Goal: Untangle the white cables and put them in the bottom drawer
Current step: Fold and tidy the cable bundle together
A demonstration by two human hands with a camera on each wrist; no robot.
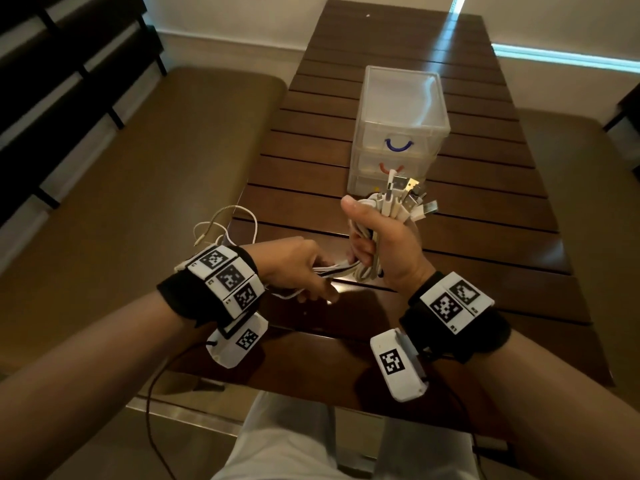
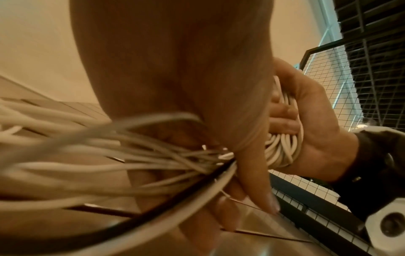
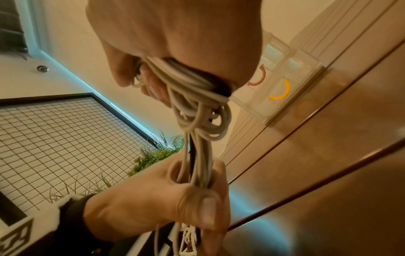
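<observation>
A bundle of white cables stands upright in my right hand, which grips it in a fist above the table; several USB plugs stick out of the top. My left hand grips the lower run of the same cables just left of the right fist. In the right wrist view the cables loop below the fist and pass down into the left hand. The left wrist view shows the cables fanning out blurred. A clear three-drawer box stands behind, its drawers closed, the bottom one with a yellow handle.
The dark slatted wooden table stretches ahead. A loose end of thin white cable with a metal spring tip hangs off its left edge. Brown benches flank both sides. A thin dark wire runs from my left wristband.
</observation>
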